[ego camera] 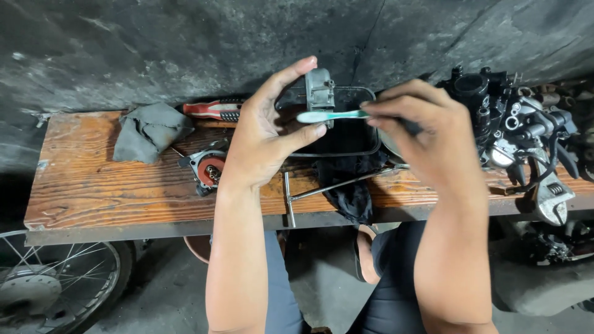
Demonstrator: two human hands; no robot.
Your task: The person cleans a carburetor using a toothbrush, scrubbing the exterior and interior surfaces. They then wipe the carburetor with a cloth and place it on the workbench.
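My left hand [267, 133] grips a small grey metal engine part [319, 89] between thumb and fingers, raised above a wooden bench [93, 185]. My right hand [427, 133] holds a toothbrush with a white and teal handle [331, 115], its head end reaching across to the metal part near my left thumb. Directly beneath the two hands sits a black rectangular tray [346, 139], with a dark rag [349, 185] hanging over the bench's front edge.
A grey cloth [148, 131] and a red-handled screwdriver [213, 110] lie at the left back. A round metal part with a red centre [209, 167] and a T-shaped wrench [309, 195] rest mid-bench. Dark engine parts [507, 117] and an adjustable wrench [552, 198] crowd the right. A spoked wheel [49, 284] is bottom left.
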